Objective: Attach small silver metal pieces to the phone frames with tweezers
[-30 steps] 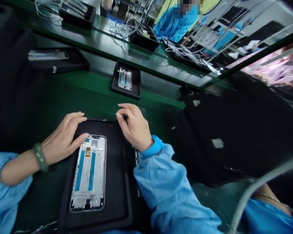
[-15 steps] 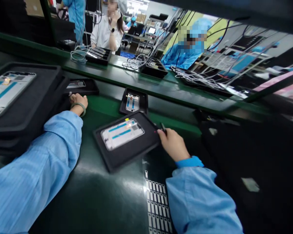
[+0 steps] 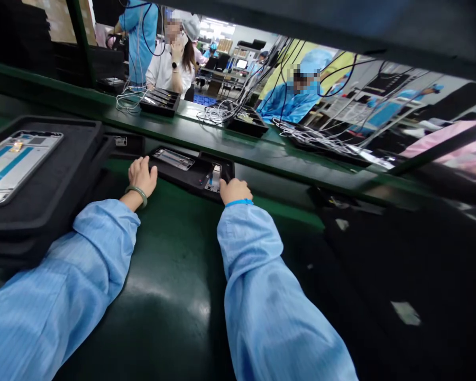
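Note:
Both my arms in blue sleeves reach forward over the green bench (image 3: 170, 275). A black tray (image 3: 190, 174) carrying a white phone frame (image 3: 173, 159) lies at the bench's far edge, partly over a second tray with a phone frame (image 3: 214, 178). My left hand (image 3: 142, 177), with a green bracelet on the wrist, rests with fingers stretched against the tray's left end. My right hand (image 3: 234, 190) is closed on the tray's near right edge. Its fingertips are hidden.
A stack of black trays (image 3: 43, 201) topped by a phone frame (image 3: 16, 161) stands at the left. Beyond the far lane a green shelf (image 3: 206, 137) holds black boxes and cables, with people working behind it. A black mat (image 3: 381, 275) with white labels lies to the right.
The tray with the phone frame has gone from mid-bench forward to the far edge, over the small tray. My left hand left the stack and came to the tray's left end.

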The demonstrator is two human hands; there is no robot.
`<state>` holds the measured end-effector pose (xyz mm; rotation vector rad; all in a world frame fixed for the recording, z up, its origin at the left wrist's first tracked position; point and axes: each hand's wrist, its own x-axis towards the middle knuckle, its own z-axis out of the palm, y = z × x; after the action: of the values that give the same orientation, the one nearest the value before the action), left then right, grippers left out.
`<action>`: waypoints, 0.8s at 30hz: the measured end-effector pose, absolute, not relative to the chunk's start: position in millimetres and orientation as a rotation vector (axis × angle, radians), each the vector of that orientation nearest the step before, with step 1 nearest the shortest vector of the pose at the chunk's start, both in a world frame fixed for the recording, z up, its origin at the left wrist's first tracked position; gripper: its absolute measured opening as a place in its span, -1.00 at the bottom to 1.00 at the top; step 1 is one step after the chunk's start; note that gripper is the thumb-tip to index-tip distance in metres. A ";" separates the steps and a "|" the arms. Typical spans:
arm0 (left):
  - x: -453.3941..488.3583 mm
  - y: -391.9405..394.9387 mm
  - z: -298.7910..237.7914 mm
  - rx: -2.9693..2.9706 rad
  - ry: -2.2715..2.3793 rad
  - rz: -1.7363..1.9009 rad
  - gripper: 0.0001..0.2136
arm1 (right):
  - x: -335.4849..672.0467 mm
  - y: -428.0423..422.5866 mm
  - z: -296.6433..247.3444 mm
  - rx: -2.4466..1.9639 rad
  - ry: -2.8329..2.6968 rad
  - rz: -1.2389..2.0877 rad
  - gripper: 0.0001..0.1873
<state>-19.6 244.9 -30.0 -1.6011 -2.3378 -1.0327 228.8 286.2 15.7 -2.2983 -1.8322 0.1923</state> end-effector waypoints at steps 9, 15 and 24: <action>8.3 228.8 -41.1 -2.143 -2.136 -0.806 -0.66 | 308.0 293.9 8.4 -2.610 -1.712 0.249 -0.64; 27.8 226.9 -39.4 -2.426 -1.969 -0.704 -0.65 | 356.1 273.5 31.5 -2.702 -1.622 0.112 -0.63; 61.2 253.1 -28.7 -2.380 -2.129 -0.667 -0.69 | 379.8 260.1 34.3 -2.649 -1.639 0.076 -0.65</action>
<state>61.2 253.1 -28.7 -2.3801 -2.1286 -0.6666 379.8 260.1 34.3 -2.6488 -1.6387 0.0760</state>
